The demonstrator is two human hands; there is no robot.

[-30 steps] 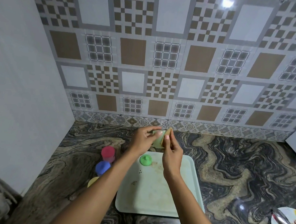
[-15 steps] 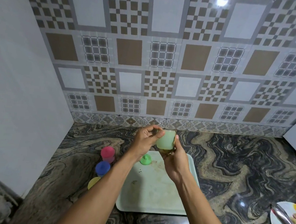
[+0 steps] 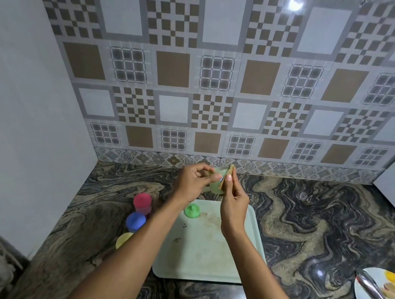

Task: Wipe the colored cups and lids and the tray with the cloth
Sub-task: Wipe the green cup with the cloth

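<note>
pale green cup (image 3: 215, 186) held over tray (image 3: 205, 258) far edge, left hand (image 3: 192, 182) grip curled round it. tan cloth (image 3: 229, 174) pinched in right hand (image 3: 233, 205) grip, pressed on cup wall. cup best rotated against cloth.

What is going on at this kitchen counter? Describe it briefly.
A person is wiping a pale green plastic cup: the left hand grips it while the right hand pinches a folded tan cloth against its side. A green domed lid lies on the stained pale green tray. A red cup, a blue cup and a yellow cup stand on the marbled counter left of the tray.
</note>
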